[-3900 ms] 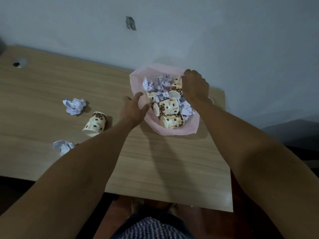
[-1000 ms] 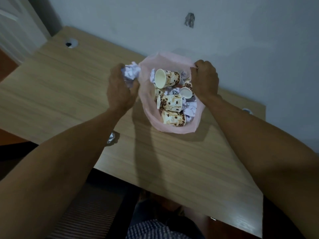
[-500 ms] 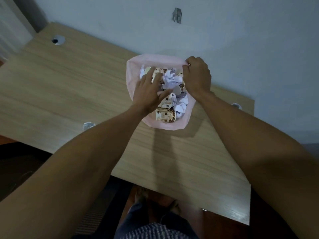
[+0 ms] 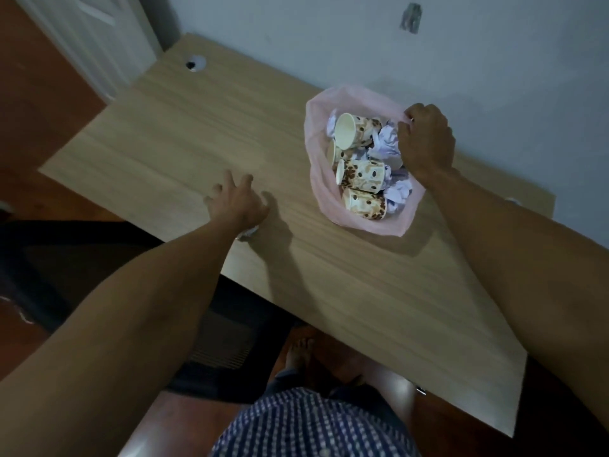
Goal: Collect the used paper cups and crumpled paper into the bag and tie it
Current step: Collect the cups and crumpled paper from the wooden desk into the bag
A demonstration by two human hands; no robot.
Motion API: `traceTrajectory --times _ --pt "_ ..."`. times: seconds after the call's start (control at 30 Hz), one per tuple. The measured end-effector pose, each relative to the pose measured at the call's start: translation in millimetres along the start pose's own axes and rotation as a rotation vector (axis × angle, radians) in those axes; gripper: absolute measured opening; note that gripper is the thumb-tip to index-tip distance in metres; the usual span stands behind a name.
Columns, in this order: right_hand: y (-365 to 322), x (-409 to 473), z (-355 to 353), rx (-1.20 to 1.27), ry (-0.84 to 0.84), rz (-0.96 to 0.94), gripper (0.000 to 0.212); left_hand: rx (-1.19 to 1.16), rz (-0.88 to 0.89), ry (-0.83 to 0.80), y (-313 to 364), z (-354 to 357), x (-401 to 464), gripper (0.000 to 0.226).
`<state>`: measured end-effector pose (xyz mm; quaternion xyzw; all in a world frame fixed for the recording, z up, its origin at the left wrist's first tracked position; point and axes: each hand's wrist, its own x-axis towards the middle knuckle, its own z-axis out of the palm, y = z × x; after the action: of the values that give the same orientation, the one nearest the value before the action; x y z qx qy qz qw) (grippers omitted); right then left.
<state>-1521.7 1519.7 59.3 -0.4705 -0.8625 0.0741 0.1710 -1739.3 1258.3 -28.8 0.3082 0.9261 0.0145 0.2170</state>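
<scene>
A crumpled paper (image 4: 247, 233) lies mostly hidden under the left hand's (image 4: 235, 202) wrist; the right hand (image 4: 425, 141) covers the bag's (image 4: 316, 179) rim there.

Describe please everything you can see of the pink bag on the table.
The pink bag is thin, slightly see-through plastic. It sits on the wooden table near the wall with its mouth wide open, untied. Inside lie several paper cups printed with brown coffee beans, all on their sides, mixed with white crumpled paper. The right hand grips its far rim; the left hand is apart from it.
</scene>
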Motion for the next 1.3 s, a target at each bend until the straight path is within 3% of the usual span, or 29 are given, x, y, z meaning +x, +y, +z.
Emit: traceTrajectory --times 0.1,0.2,0.33,0.47,0.53,0.8,0.93,1.0,1.07,1.13,1.2,1.3 --pt "1.8 -3.8 -0.1 -0.011 0.001 0.002 0.029 0.019 -0.060 -0.117 -10.9 9.3 -4.5 0.080" --pt "2.1 -7.0 -0.3 -0.013 -0.006 0.006 0.028 -0.028 -0.055 -0.158 -14.0 22.2 -6.0 0.072" --pt "1.0 -8.4 -2.0 0.005 -0.009 0.010 0.027 -0.120 -0.009 -0.029 -1.8 26.3 -7.7 0.046" --pt "2.7 -6.3 -6.7 0.018 0.002 0.018 0.026 -0.367 0.226 0.322 40.5 -6.3 -16.3 0.062" --pt "2.8 -3.7 -8.6 0.018 0.005 0.012 0.025 -0.446 0.404 0.445 68.3 -25.8 -17.3 0.059" --pt "2.8 11.0 -17.1 0.052 0.023 -0.002 0.022 -0.354 0.962 0.235 161.7 -18.2 -9.8 0.048" --pt "6.5 13.6 -17.1 0.048 0.029 -0.009 0.020 -0.230 1.052 0.165 183.9 6.7 -4.2 0.077" --pt "9.8 13.4 -17.0 0.058 0.020 -0.014 0.020 -0.305 1.036 0.139 183.6 8.8 -1.9 0.080" --pt "13.0 12.8 -16.6 0.080 0.006 -0.007 0.021 -0.393 0.952 0.202 175.4 5.8 3.5 0.071" --pt "15.3 8.7 -16.1 0.103 -0.004 0.017 0.026 -0.393 0.763 0.404 164.5 1.2 17.9 0.057" --pt "16.6 2.7 -15.1 0.114 -0.023 0.036 0.034 -0.378 0.490 0.504 153.2 -4.4 36.0 0.059" --pt "19.1 -2.3 -10.3 0.084 -0.179 0.133 0.054 -0.629 0.152 0.292 146.5 -13.7 52.2 0.084"
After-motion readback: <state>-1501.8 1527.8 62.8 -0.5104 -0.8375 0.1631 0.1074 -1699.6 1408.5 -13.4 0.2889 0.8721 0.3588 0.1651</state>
